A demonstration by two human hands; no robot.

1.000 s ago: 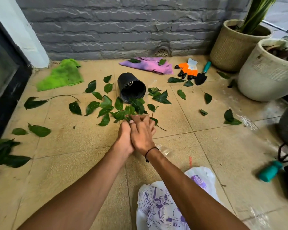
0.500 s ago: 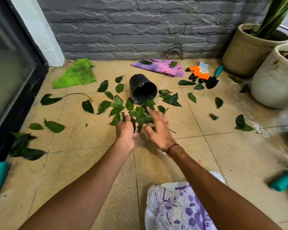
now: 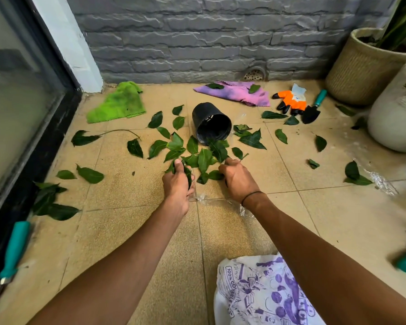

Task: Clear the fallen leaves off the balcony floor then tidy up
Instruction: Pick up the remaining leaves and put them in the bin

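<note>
Leaf-gathering step: left hand (image 3: 177, 184) pinches leaves (image 3: 203, 158), right hand (image 3: 238, 178) curls over pile edge (grip unclear). Next likely: scoop into printed bag (image 3: 263, 292).

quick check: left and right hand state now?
Left hand: grips green fallen leaves.
Right hand: fingers curled on the leaf pile; grip cannot be told.

A green cloth (image 3: 117, 103) lies by the grey brick wall (image 3: 197, 38). An orange glove (image 3: 291, 99) rests just beside a teal-handled trowel (image 3: 313, 109), near two planters (image 3: 359, 71).
</note>
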